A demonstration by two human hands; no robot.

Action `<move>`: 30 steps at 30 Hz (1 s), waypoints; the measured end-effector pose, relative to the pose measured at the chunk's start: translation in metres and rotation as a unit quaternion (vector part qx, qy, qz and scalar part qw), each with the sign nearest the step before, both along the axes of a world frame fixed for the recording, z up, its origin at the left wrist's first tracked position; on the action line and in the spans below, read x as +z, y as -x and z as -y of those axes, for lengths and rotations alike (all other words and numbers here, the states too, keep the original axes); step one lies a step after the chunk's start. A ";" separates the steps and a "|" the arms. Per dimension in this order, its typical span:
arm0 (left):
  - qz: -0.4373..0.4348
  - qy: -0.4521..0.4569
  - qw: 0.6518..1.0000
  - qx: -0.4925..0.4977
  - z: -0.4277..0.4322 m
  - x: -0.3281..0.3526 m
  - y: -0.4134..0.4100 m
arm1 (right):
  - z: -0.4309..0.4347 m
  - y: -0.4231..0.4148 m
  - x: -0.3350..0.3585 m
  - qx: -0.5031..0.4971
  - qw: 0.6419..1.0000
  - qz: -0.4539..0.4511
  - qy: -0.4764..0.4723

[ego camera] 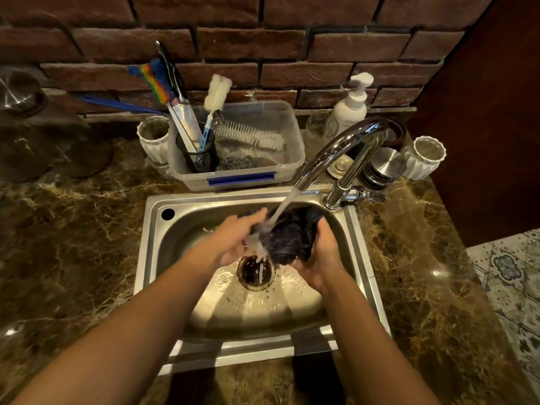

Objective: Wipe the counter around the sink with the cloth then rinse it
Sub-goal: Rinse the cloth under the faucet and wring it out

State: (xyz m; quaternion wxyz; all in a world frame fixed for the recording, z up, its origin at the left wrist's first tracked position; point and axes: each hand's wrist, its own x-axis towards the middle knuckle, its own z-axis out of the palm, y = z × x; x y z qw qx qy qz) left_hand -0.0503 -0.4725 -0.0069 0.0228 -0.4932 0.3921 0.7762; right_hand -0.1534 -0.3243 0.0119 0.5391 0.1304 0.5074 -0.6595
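The cloth (292, 233) is dark, soaked and bunched, held over the sink (152, 226) drain under water running from the faucet (344, 147). Both hands grip it: left hand (236, 238) on its left, right hand (320, 258) cupping beneath, fingers wrapped around it. A plastic tub (263, 171) of brushes stands on the bench (73, 229) just behind the sink.

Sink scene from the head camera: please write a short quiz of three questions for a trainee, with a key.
1. True or false: water from the faucet is falling on the dark cloth.
2. Which hand holds the cloth?
A. only the left hand
B. only the right hand
C. both hands
3. Fill in: the clear plastic bin with the brushes stands ____ the sink, against the brick wall.

Key: 1 true; 2 C; 3 behind.
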 end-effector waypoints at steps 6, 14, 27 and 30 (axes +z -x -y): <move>-0.040 -0.157 0.979 0.120 -0.006 0.016 0.011 | 0.023 -0.012 0.032 0.200 0.942 -0.269 -0.013; -0.130 -0.126 0.959 0.219 -0.036 -0.020 0.011 | 0.069 -0.021 -0.023 0.202 0.786 -0.535 -0.235; -0.107 -0.149 0.979 0.084 -0.009 0.007 -0.010 | 0.017 0.017 -0.017 0.095 0.994 0.053 -0.021; -0.065 -0.186 0.974 0.110 -0.004 0.004 -0.014 | 0.017 0.003 0.009 0.170 0.977 -0.130 0.001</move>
